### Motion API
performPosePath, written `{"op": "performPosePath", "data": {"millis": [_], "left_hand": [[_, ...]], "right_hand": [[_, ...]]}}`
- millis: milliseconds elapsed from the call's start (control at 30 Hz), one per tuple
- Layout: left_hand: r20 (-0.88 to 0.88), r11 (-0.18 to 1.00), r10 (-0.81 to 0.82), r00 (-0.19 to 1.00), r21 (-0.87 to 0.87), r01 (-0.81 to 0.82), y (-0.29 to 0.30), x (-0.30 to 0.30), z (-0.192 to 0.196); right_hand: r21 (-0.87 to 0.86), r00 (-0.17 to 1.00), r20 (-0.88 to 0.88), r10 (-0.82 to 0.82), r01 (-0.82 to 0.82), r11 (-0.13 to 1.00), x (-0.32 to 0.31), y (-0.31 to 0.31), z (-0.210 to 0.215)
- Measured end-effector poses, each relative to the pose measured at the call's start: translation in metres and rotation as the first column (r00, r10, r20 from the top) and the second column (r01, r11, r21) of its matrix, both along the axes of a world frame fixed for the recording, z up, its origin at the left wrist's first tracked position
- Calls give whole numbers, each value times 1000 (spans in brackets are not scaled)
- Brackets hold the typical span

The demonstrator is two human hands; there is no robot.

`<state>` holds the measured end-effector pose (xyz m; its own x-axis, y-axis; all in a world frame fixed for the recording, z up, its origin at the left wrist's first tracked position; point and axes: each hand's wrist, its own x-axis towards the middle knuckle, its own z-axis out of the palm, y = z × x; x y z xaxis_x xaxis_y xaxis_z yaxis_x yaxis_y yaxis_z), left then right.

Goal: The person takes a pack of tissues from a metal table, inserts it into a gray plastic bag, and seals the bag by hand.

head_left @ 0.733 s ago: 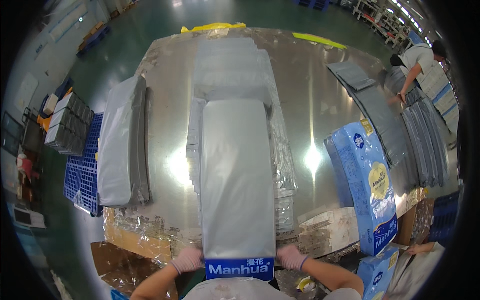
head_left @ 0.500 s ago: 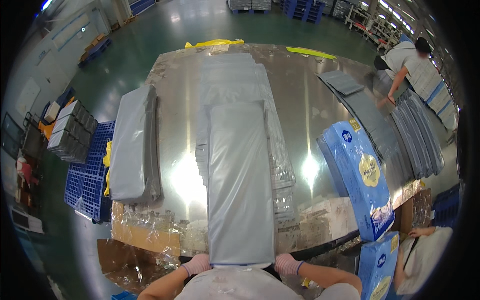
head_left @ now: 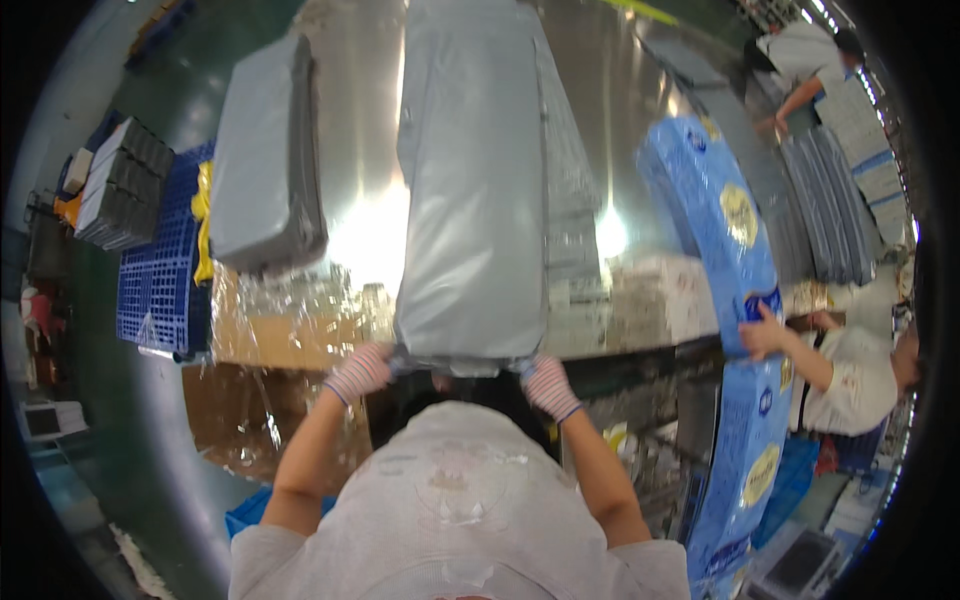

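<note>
A long grey plastic bag (head_left: 470, 180) lies lengthwise on the shiny metal table (head_left: 365, 120), reaching away from me. My left hand (head_left: 358, 372), in a striped knit glove, grips the near left corner of the bag at the table's front edge. My right hand (head_left: 548, 384), gloved the same way, grips the near right corner. Under the bag lies a stack of flat clear and grey bags (head_left: 570, 190).
A pile of grey bags (head_left: 262, 170) sits on the table's left. A person at the right (head_left: 850, 370) holds a tall blue package (head_left: 715, 215); another blue package (head_left: 745, 460) stands below. A second person (head_left: 800, 70) works at far right. A blue crate (head_left: 160, 280) stands left.
The view has tilted down and closer to the table. Both hands have stayed on the bag's near end, and the bag's end has come to the table's front edge.
</note>
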<state>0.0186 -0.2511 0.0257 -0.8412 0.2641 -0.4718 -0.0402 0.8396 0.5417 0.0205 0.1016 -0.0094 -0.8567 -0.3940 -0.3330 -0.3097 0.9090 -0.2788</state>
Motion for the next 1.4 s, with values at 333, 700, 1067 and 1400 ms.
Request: {"op": "performPosePath", "data": {"millis": [333, 700, 1067, 1400], "left_hand": [[-92, 978, -170, 981, 103, 180, 105, 1, 26], [-219, 916, -242, 945, 268, 297, 185, -12, 16], [-163, 805, 449, 879, 501, -319, -5, 87, 44], [-120, 500, 620, 776, -701, -508, -126, 173, 80]], "right_hand": [[-518, 518, 800, -302, 851, 87, 31, 13, 23], [-631, 814, 430, -390, 580, 515, 32, 2, 17], [-537, 564, 762, -318, 825, 176, 48, 28, 5], [-607, 851, 272, -450, 514, 605, 1, 31, 18]]}}
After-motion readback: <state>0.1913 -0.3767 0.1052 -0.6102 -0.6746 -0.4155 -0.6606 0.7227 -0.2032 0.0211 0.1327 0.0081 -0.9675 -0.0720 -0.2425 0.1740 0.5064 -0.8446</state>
